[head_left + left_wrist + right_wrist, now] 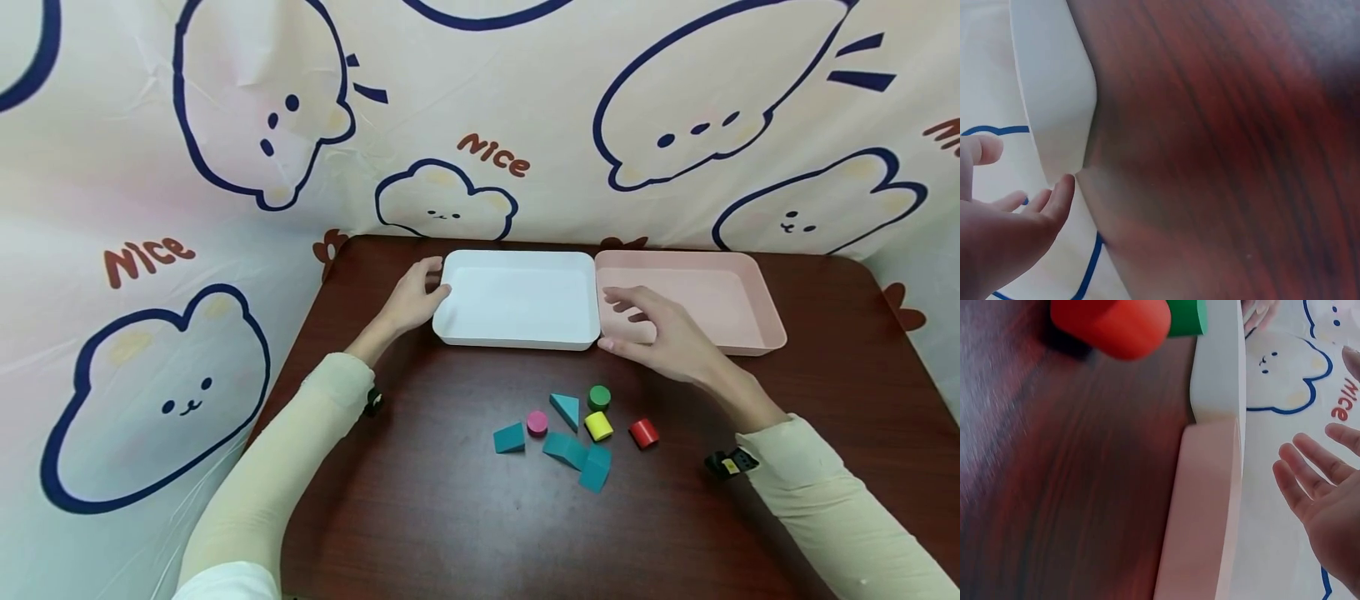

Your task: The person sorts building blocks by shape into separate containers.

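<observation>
A white tray (517, 340) and a pink tray (742, 343) stand side by side at the back of the dark wooden table (450, 517). My left hand (431, 282) rests against the white tray's left edge, fingers fairly straight. In the left wrist view a fingertip of my left hand (1019, 215) touches the white tray (1054, 94) at its corner. My right hand (628, 321) hovers with spread fingers over the pink tray's near left corner and holds nothing. The right wrist view shows the right hand (1322, 487) beside the pink tray (1204, 512).
Small blocks lie in front of the trays: several teal pieces (566, 449), a pink cylinder (537, 422), a green cylinder (598, 397), a yellow block (597, 426) and a red cylinder (643, 432). A cartoon-printed cloth (150, 250) hangs behind and to the left.
</observation>
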{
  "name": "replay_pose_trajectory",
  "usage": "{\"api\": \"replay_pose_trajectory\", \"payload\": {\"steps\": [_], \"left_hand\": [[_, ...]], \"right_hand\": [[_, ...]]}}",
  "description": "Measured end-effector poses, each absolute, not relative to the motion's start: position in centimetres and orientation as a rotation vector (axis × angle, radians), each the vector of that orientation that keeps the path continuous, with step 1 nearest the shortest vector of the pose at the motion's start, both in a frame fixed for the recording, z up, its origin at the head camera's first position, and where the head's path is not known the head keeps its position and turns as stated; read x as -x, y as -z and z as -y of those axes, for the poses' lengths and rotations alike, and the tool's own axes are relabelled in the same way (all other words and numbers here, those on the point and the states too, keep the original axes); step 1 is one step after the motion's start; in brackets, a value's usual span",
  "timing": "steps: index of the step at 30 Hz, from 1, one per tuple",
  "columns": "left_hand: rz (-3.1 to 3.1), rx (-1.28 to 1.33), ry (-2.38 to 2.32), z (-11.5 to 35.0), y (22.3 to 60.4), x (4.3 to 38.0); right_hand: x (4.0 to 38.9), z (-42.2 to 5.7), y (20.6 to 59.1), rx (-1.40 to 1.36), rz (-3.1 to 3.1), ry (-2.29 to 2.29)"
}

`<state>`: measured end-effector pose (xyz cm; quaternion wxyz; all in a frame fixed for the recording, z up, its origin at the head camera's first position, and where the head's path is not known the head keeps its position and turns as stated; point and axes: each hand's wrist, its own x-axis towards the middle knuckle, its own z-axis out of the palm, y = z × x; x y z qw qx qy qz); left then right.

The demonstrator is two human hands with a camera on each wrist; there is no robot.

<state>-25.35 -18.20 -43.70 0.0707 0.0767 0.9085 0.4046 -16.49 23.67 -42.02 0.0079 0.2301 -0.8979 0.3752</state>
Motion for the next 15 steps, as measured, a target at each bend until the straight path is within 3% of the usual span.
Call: {"api": "replay_pose_trajectory", "payload": {"steps": [15], "left_hand": [[-2.584, -0.120, -1.354, 18.4, 45.3, 25.7]], "right_hand": [[14.9, -21.7, 43.4, -0.956, 2.745, -1.378]]}}
